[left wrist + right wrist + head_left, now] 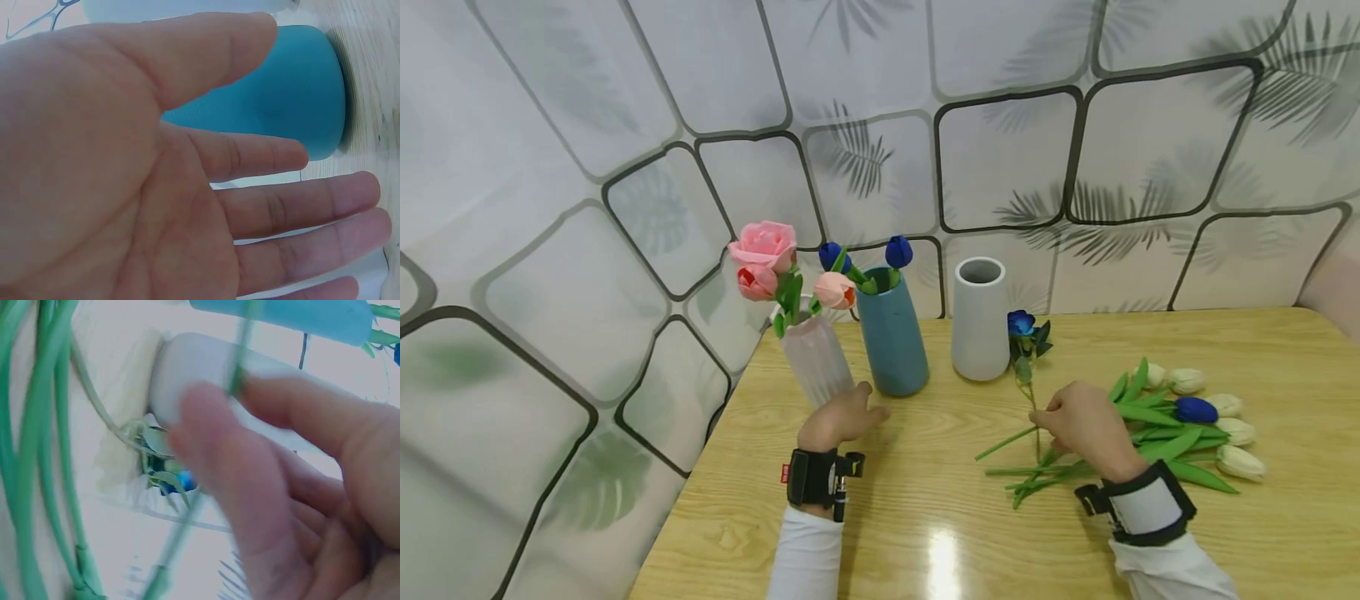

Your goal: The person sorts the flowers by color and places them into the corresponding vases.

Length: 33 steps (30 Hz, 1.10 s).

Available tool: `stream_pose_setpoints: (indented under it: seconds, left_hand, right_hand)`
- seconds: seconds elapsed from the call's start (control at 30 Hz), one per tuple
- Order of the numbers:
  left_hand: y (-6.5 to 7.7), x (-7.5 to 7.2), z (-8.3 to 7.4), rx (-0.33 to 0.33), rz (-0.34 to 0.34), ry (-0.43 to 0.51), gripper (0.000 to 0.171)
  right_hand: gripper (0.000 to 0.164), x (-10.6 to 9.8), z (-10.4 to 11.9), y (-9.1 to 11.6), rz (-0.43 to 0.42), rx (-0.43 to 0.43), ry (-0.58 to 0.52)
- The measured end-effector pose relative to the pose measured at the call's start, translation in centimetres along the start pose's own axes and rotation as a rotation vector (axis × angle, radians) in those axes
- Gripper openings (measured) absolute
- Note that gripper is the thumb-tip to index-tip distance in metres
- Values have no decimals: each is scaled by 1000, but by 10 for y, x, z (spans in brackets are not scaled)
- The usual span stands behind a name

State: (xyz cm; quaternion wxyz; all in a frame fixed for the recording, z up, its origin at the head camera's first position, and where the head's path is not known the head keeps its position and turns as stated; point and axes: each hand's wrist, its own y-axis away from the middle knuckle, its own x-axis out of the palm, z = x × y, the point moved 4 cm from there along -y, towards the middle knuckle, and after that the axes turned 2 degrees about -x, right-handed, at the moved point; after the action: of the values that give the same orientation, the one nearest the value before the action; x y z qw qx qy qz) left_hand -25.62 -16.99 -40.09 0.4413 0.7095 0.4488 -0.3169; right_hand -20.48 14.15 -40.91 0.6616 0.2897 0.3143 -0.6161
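Observation:
My right hand [1090,429] pinches a green flower stem [1003,443] between thumb and finger, just above the table. Which bloom tops that stem is hard to tell. To its right lies a bunch of white tulips [1236,431] with one blue tulip [1195,409] among them. My left hand [842,418] has its fingers extended and holds nothing, low in front of the ribbed white vase [816,358] and the teal vase [891,342]. In the left wrist view the teal vase [306,87] stands behind the thumb and index finger.
Pink flowers [765,246] fill the ribbed vase, and blue tulips [898,252] stand in the teal one. A plain white vase [979,325] stands further right, with a blue rose [1021,323] lying beside it. A patterned curtain [872,75] hangs behind the wooden table [917,483].

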Motion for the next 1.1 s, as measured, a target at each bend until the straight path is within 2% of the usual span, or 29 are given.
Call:
stream_pose_setpoints:
  seconds: [0.1, 0.2, 0.3, 0.4, 0.63, 0.73, 0.87, 0.93, 0.97, 1.03, 1.1]
  left_hand:
    - [0, 0, 1, 7, -4, -3, 62]
    - [-1, 0, 2, 13, -10, -5, 62]
    - [-1, 0, 2, 13, -11, -1, 62]
    - [0, 0, 2, 14, -10, 1, 61]
    - [1, 0, 0, 17, -11, 5, 61]
    - [1, 0, 0, 19, -11, 5, 62]
    - [1, -1, 0, 18, -7, 7, 63]
    - [1, -1, 0, 14, -6, 9, 63]
    - [1, -1, 0, 10, -6, 11, 64]
    - [2, 0, -1, 0, -5, 15, 63]
    - [0, 2, -4, 11, -7, -2, 62]
  right_hand:
    - [26, -3, -4, -1, -153, 22, -60]
    - [25, 3, -13, -2, -303, 52, -156]
    - [22, 10, -23, -3, -416, 64, -251]
    - [20, 15, -29, -4, -471, 73, -305]
    - [21, 12, -28, -5, -526, 86, -310]
    - [20, 8, -25, -3, -561, 87, -400]
    - [19, 4, -21, -2, -579, 115, -653]
    - [22, 4, -20, -2, -546, 169, -818]
    - [24, 6, -20, -3, -518, 202, -913]
    - [43, 9, -21, -4, -428, 270, -1128]
    - [46, 15, -23, -6, -315, 363, -1348]
